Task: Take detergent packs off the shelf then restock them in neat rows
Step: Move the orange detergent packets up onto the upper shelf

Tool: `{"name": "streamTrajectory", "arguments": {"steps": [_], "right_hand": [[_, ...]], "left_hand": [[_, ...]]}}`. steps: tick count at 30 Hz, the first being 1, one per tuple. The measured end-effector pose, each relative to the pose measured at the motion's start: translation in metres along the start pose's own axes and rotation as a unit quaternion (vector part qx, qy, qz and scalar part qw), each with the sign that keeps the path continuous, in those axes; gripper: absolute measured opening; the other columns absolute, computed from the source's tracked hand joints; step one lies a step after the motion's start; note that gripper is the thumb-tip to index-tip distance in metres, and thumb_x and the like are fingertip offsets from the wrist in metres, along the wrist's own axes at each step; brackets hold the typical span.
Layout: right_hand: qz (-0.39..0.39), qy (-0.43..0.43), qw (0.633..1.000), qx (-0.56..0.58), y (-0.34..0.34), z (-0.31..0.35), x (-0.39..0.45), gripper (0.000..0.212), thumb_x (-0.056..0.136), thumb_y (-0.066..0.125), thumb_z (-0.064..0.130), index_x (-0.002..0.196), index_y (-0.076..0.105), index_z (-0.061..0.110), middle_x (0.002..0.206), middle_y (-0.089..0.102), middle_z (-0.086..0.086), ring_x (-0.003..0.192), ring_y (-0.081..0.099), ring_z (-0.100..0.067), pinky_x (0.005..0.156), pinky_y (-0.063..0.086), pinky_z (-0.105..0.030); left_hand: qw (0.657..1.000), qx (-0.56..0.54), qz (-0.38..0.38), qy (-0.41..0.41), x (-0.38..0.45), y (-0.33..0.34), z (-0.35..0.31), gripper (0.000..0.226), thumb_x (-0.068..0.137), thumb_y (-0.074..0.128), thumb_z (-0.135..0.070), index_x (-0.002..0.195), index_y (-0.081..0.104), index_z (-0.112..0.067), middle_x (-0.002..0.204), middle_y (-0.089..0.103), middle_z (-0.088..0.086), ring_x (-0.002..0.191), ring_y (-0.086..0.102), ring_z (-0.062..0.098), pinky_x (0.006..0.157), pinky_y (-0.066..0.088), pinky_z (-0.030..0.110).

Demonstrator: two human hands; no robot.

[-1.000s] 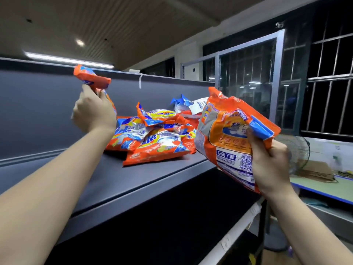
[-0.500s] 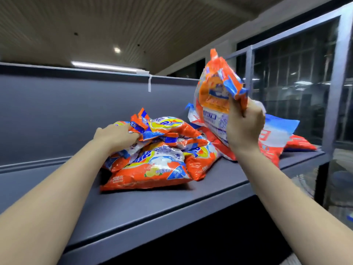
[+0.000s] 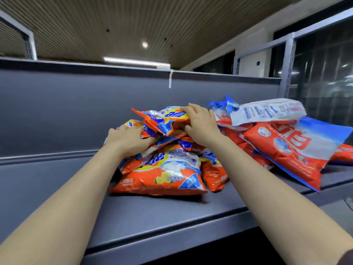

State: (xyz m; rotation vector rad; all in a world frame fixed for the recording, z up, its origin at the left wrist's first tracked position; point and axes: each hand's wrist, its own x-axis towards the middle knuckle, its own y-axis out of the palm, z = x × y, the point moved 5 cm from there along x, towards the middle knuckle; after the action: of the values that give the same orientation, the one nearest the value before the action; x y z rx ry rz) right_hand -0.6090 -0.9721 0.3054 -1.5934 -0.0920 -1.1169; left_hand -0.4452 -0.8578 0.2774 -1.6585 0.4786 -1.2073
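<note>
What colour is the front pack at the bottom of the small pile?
Mostly orange, with white, yellow and blue print: front pack, clearest in the head view.

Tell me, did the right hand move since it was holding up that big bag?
Yes. The right hand let go of the big bag and came down leftward onto the orange pile on the shelf.

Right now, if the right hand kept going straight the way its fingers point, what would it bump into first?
The right hand already lies on the top orange pack, fingers pointing left and away. Going on, it would probably push across that pack, then meet the grey back panel. Depth is hard to judge.
</note>
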Motion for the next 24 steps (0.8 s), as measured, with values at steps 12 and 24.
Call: {"name": "streamTrajectory", "arguments": {"steps": [12, 24], "right_hand": [[-0.045, 0.008, 0.988, 0.144, -0.014, -0.008, -0.041, 0.056, 0.091, 0.058, 0.026, 0.143, 0.037, 0.017, 0.145, 0.039, -0.007, 0.135, 0.034, -0.025, 0.112, 0.029, -0.039], [0.002, -0.052, 0.967, 0.25, -0.032, 0.034, -0.127, 0.043, 0.091, 0.057, 0.03, 0.132, 0.05, 0.02, 0.135, 0.051, 0.0, 0.126, 0.045, -0.018, 0.105, 0.037, -0.038]], "left_hand": [[0.98, -0.174, -0.064, -0.076, -0.034, -0.01, 0.006, 0.024, 0.084, 0.055, -0.051, 0.089, 0.054, -0.028, 0.108, 0.059, 0.004, 0.112, 0.049, 0.03, 0.08, 0.032, 0.035], [0.966, -0.165, -0.118, -0.163, -0.139, -0.054, -0.008, 0.026, 0.09, 0.049, -0.034, 0.105, 0.061, -0.017, 0.113, 0.063, 0.006, 0.107, 0.053, 0.03, 0.087, 0.044, 0.037]]}}
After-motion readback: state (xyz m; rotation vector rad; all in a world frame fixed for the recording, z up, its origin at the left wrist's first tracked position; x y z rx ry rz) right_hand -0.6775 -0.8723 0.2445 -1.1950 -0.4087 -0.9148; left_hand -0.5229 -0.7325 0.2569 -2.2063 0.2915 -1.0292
